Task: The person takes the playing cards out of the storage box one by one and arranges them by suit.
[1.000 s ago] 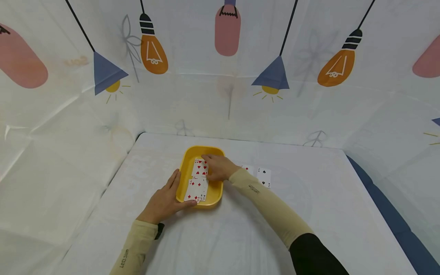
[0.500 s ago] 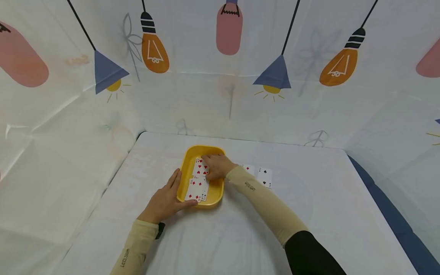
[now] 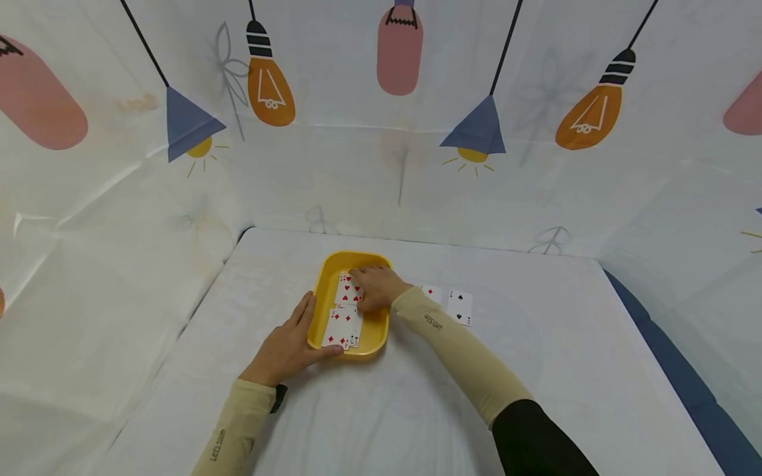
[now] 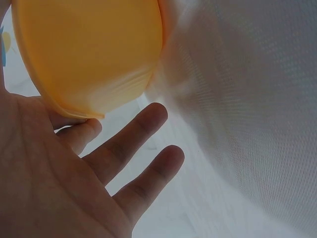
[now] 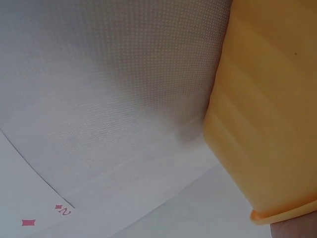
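A yellow plastic tray (image 3: 374,328) stands on the white-covered table, with several playing cards in it. My left hand (image 3: 282,354) rests against its near left corner, thumb along the near rim. In the left wrist view the left fingers (image 4: 148,183) spread fairly straight beside the tray wall (image 4: 89,54). My right hand (image 3: 378,289) reaches into the tray and holds a hearts card (image 3: 346,291) with index finger and thumb at opposite ends; the hand hides part of it. Nearer me lies a four of diamonds (image 3: 337,328), overlapping a black-suited card (image 3: 357,324).
To the right of the tray, a two of diamonds (image 3: 431,293) shows partly behind the right sleeve, beside a two of spades (image 3: 460,307). White sheeting printed with lamps hangs behind the table (image 3: 500,357) and along its sides.
Over the last second my right forearm has swung slightly left while the hand stays at the hearts card. The left hand and tray keep their places; the view shifts slightly.
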A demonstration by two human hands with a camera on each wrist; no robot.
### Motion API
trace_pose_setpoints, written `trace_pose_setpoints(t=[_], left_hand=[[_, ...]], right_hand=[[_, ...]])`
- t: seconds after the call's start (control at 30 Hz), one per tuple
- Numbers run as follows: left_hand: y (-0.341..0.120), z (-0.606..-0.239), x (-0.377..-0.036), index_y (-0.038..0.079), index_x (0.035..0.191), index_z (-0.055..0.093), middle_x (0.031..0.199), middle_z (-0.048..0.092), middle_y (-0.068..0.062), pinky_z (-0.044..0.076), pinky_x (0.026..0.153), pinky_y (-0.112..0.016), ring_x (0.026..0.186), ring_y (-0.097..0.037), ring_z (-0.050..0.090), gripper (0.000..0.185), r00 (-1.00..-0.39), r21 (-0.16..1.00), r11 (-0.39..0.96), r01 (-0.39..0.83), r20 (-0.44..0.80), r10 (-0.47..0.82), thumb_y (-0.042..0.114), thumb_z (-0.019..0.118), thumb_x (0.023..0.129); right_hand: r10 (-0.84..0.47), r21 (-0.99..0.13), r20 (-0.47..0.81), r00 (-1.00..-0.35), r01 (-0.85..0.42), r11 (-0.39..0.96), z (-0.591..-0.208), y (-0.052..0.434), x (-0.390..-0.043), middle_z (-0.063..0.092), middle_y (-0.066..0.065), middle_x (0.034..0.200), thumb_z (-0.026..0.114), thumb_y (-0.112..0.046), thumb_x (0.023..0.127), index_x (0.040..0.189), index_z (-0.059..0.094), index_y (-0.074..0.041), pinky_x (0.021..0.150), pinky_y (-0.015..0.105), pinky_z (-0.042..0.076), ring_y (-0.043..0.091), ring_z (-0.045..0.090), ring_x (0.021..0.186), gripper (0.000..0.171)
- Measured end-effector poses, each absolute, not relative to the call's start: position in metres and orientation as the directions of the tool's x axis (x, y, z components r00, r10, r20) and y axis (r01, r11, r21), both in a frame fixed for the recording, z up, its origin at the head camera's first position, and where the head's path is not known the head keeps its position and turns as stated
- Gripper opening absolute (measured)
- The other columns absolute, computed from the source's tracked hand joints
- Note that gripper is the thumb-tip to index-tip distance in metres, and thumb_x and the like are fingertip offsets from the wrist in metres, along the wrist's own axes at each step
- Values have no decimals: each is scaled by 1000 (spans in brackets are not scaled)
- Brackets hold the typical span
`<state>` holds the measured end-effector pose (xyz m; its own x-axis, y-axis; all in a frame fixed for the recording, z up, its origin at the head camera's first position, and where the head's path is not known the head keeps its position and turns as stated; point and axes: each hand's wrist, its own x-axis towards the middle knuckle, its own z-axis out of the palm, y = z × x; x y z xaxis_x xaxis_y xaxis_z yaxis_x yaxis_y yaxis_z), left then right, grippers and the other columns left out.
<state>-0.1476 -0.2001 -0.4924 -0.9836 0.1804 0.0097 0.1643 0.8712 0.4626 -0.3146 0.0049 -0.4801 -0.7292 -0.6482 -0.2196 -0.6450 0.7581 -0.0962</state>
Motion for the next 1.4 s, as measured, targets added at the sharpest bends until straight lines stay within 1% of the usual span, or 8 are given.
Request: trace_pose_setpoints(t=[0.13,0.3,0.53,0.77,1.07,1.4], left_hand=[[-199,-492,-148,9,164,7,170,9,-9,48,99,-52,102,-38,63,127,-983,463,871,164,3,184,86,58,77],[-199,-493,-148,8,164,7,170,9,-9,48,100,-52,104,-38,63,127,-983,461,872,165,1,185,86,57,77],[-199,-494,-149,9,164,7,170,9,-9,48,99,-52,99,-38,64,127,-982,458,873,169,8,186,86,58,77],[-199,-492,-148,8,164,7,170,9,-9,48,100,-52,102,-39,64,127,-983,461,873,163,1,183,86,58,77],[-199,-492,-147,8,164,8,170,10,-9,47,101,-52,108,-40,63,128,-984,460,874,156,-2,177,88,56,76],[-200,-494,-148,8,164,8,170,10,-9,48,100,-52,105,-39,64,127,-984,455,875,164,7,181,87,56,77]], right_hand=[[-641,-107,-219,-736,-634,766,-482,6,-316,48,7,151,78,-48,83,156,37,-15,119,45,26,26,43,138,90],[-638,-120,-202,-743,-628,769,-485,7,-317,44,8,152,78,-48,80,158,34,-16,118,42,30,26,41,139,95],[-672,-121,-159,-723,-661,741,-485,10,-319,43,12,146,78,-45,77,158,31,-9,115,41,35,26,44,131,100],[-683,-107,-138,-717,-675,730,-484,12,-316,38,16,149,77,-50,77,159,27,-6,113,40,38,28,42,132,105],[-694,-98,-112,-711,-687,720,-481,13,-311,37,15,147,75,-56,77,157,34,-8,112,38,39,27,43,128,101],[-713,-117,-79,-696,-704,700,-480,15,-308,37,13,142,75,-55,77,154,37,-10,109,36,41,25,42,124,97]])
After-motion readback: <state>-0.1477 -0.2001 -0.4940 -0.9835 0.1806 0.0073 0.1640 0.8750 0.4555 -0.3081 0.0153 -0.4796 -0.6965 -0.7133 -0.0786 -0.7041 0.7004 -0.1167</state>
